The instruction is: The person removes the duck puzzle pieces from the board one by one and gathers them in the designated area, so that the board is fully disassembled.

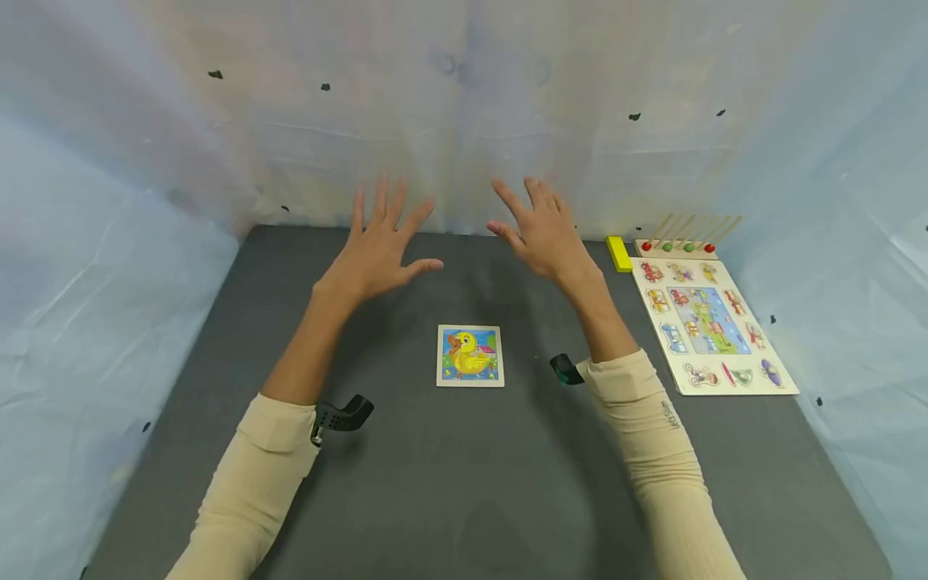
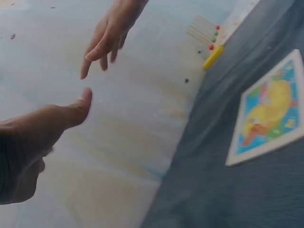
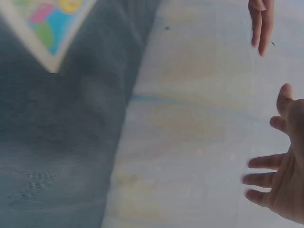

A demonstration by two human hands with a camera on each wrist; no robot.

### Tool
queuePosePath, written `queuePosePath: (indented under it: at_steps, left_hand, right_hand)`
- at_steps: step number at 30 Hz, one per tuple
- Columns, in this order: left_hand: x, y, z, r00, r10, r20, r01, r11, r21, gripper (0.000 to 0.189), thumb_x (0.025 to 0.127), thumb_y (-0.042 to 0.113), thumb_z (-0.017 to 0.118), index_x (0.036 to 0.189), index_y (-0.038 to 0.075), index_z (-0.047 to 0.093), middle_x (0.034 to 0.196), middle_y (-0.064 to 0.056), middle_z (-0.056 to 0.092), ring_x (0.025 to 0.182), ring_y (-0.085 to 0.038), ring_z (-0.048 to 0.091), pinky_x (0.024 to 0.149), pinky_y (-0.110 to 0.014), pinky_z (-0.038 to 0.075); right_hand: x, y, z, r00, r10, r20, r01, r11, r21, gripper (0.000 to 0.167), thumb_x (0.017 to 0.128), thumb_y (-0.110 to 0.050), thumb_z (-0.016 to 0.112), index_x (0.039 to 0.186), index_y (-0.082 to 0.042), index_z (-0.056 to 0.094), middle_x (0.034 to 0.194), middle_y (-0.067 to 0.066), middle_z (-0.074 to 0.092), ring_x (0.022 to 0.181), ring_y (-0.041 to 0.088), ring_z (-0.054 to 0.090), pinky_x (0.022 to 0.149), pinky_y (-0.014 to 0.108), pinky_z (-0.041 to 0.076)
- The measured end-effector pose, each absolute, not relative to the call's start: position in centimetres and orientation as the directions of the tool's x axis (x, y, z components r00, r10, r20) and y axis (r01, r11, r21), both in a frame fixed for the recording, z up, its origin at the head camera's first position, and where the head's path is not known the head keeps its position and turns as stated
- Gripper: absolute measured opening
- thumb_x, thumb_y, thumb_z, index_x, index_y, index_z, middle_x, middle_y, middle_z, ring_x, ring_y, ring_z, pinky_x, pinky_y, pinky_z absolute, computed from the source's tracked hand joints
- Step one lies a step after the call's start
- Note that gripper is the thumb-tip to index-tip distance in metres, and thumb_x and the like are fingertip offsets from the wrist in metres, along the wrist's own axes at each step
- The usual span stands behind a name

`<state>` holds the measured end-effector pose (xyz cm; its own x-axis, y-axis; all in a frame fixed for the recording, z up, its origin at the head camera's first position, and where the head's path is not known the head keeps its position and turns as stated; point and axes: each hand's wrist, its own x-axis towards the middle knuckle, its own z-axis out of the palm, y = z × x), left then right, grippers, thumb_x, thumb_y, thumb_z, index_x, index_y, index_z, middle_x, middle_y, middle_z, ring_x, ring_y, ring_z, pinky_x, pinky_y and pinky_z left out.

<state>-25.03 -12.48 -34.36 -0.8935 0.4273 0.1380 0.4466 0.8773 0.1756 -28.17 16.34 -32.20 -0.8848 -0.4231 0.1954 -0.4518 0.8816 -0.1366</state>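
Both hands are raised over the far part of the dark table, fingers spread and holding nothing. The left hand (image 1: pixel 370 254) reaches up and forward, thumb pointing toward the other hand. Opposite it, the right hand (image 1: pixel 545 238) has its fingers apart and slightly bent. Below and between them, a small square duck puzzle (image 1: pixel 470 356) lies flat on the table, a yellow duck on blue inside a pale wooden frame. The left wrist view shows the same duck puzzle (image 2: pixel 268 111) at the right; the right wrist view catches only a corner of it (image 3: pixel 52 40).
On the right lies a large picture board (image 1: pixel 714 326) with vehicle and toy pictures. Behind it stands a wooden base with thin sticks and red and green beads (image 1: pixel 677 247). A yellow block (image 1: pixel 619 254) sits beside them. Pale sheeting (image 1: pixel 464 121) walls the table (image 1: pixel 435 483) at the back and sides.
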Motion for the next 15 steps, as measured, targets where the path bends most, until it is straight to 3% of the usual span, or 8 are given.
queuePosePath:
  at_steps: [5,11,15]
  left_hand:
    - [-23.7,-12.7,-37.4,-0.88,0.475,0.005,0.463,0.855,0.234,0.094,0.098,0.069,0.057,0.17,0.031,0.011,0.176,-0.018,0.015,0.163,-0.047,0.013,0.128,-0.071,0.003]
    - [-22.2,-12.3,-40.3,-0.852,0.513,-0.099,0.486,0.848,0.214,0.095,0.096,0.066,0.063,0.168,0.02,0.023,0.17,-0.016,0.035,0.157,-0.042,0.035,0.127,-0.07,0.02]
    - [-22.1,-11.3,-40.8,-0.821,0.55,-0.153,0.533,0.834,0.141,0.095,0.096,0.068,0.061,0.166,0.012,0.031,0.169,-0.016,0.038,0.155,-0.039,0.039,0.125,-0.069,0.026]
  right_hand:
    - [-27.2,15.4,-34.3,-0.857,-0.497,0.135,-0.515,0.84,-0.171,0.064,0.11,-0.051,0.046,0.165,-0.022,0.033,0.158,0.024,0.048,0.144,0.044,0.05,0.119,0.063,0.038]
    - [-26.1,13.9,-36.7,-0.825,-0.56,0.078,-0.557,0.782,-0.279,0.058,0.111,-0.043,0.049,0.16,-0.012,0.043,0.15,0.022,0.055,0.133,0.043,0.057,0.113,0.06,0.045]
    - [-25.6,12.9,-38.0,-0.767,-0.638,0.069,-0.625,0.718,-0.306,0.047,0.109,-0.031,0.058,0.146,-0.003,0.058,0.132,0.023,0.062,0.113,0.039,0.061,0.1,0.054,0.05]
